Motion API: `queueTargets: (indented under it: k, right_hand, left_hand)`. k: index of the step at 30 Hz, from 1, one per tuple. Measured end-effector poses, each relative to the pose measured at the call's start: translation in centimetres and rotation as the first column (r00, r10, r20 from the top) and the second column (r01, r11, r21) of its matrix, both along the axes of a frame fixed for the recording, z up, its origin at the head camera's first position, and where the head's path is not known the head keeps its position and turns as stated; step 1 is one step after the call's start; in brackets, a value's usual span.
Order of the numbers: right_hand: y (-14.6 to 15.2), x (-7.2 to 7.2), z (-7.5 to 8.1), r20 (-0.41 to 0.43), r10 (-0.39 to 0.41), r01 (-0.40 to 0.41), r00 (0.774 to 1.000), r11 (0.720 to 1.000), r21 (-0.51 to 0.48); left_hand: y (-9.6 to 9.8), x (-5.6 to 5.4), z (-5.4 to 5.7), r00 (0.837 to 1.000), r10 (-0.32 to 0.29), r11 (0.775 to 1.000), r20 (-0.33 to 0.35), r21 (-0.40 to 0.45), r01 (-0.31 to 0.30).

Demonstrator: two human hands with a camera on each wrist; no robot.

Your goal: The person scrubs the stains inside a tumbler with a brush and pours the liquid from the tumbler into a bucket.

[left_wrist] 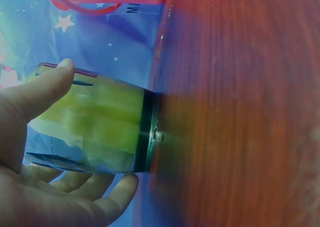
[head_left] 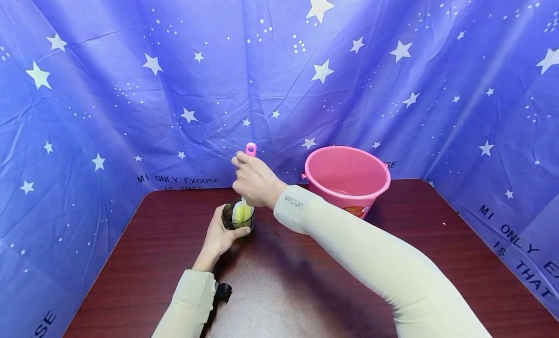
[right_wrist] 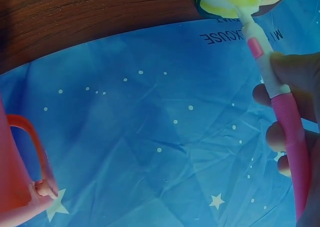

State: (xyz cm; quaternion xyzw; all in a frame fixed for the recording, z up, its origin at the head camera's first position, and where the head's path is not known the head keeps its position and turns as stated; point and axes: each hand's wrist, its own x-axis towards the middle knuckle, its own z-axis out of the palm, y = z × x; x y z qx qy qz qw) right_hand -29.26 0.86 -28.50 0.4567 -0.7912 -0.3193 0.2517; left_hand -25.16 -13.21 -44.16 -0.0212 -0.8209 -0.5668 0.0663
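Note:
My left hand [head_left: 221, 234] grips a dark, see-through glass cup [left_wrist: 100, 132] that stands on the table. The thumb lies along one side of it and the fingers curl round the other. My right hand [head_left: 256, 179] holds a cup brush by its pink and white handle [right_wrist: 290, 122], fingers wrapped round it. The brush's yellow and white sponge head [head_left: 242, 212] is down inside the cup; its yellow also shows through the glass in the left wrist view. The handle's pink end with a hole [head_left: 251, 149] sticks up above the right fist.
A pink bucket [head_left: 348, 183] stands behind my right forearm, with its handle [right_wrist: 35, 142] hanging at the side. The dark red wooden table [head_left: 144, 260] ends at a blue curtain [head_left: 244, 76] printed with stars. A black strap device [head_left: 223, 292] sits at my left wrist.

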Motion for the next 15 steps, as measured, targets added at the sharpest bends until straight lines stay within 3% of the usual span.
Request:
queueTargets:
  k: [15]
  right_hand:
    - [0.66, 0.40, 0.03, 0.046, -0.028, 0.030, 0.999, 0.998, -0.049]
  left_hand:
    - [0.07, 0.08, 0.14, 1.000, 0.002, 1.000, 0.021, 0.002, -0.002]
